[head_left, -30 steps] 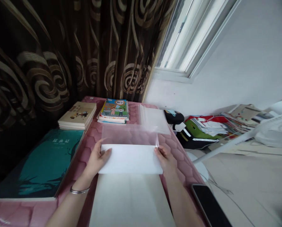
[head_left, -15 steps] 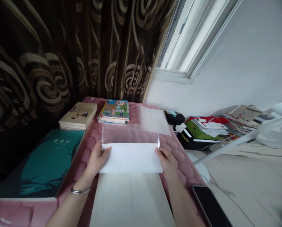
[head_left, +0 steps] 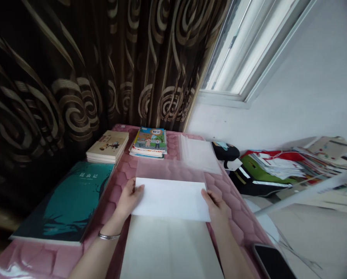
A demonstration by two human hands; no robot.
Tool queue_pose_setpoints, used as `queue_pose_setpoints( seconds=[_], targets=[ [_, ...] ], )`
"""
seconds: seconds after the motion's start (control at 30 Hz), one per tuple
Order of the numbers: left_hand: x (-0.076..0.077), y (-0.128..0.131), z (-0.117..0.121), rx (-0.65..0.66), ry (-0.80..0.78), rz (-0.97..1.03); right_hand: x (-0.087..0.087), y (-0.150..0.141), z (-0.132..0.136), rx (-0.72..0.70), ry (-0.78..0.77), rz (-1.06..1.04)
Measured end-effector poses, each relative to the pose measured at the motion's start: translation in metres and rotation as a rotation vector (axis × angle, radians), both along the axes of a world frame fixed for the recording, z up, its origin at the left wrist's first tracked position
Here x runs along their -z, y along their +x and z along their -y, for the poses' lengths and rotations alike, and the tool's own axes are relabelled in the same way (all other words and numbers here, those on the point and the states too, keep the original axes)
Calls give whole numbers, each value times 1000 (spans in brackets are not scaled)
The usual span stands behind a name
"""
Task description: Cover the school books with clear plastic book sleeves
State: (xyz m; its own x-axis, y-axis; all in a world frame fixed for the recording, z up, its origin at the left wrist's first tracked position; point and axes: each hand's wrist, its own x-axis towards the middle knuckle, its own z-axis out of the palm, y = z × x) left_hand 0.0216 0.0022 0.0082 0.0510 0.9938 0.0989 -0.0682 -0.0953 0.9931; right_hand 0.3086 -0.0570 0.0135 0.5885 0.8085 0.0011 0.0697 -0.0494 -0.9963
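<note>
My left hand (head_left: 132,197) pinches the left edge of a bright white sheet (head_left: 171,199), thumb on top. At its right edge, my right hand (head_left: 215,203) has a similar thumb-on-top grip. A clear plastic book cover (head_left: 167,169) reaches past the sheet's far edge; the hands hold the two together at the sides. Whether the sheet lies inside the plastic, I cannot tell. Nearer to me, a dull off-white panel (head_left: 170,248) runs from under the white sheet down to the bottom of the view.
A pink quilted surface (head_left: 118,190) carries a teal book (head_left: 71,205), a stack of beige books (head_left: 107,145), colourful textbooks (head_left: 151,139) and more clear plastic covers (head_left: 199,153). A phone (head_left: 273,263) lies at the right edge. Bags (head_left: 257,178) and papers (head_left: 278,164) sit beyond.
The whole scene has shifted right and slightly down as the head turned a little left. Both hands keep their grip on the white sheet and plastic.
</note>
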Motion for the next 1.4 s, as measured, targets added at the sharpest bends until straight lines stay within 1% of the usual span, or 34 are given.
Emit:
queue_pose_setpoints(
  seconds=[0.07,0.17,0.33,0.4,0.47,0.57,0.7,0.83,0.97,1.1,1.23,1.4],
  targets=[
    [2,0,-1,-6,17,-14,0,0,0,-9,9,-9],
    [0,-1,0,-17,39,-40,-1,1,0,-8,0,28],
    [-3,-2,4,-13,12,-29,-13,-3,4,19,-71,143],
    [-3,-2,4,2,3,-25,-17,-6,6,41,-68,185],
    [-1,-2,2,1,21,-33,-18,-8,7,56,-50,175],
    [0,0,0,-19,46,-44,-11,-7,4,25,-10,74],
    [-2,0,0,-30,30,-46,3,-1,0,-27,38,-28],
    [-5,-2,4,-34,6,-35,13,3,-1,-55,34,-7],
    [-3,-1,2,-35,-12,7,19,6,-2,-54,37,17],
    [-1,1,-1,-56,-4,-11,23,7,-3,-48,74,-5],
    [-2,1,0,-77,5,-18,22,6,-2,-60,80,17],
    [-8,2,6,-45,-64,35,20,3,-1,-49,73,62]
  ],
)
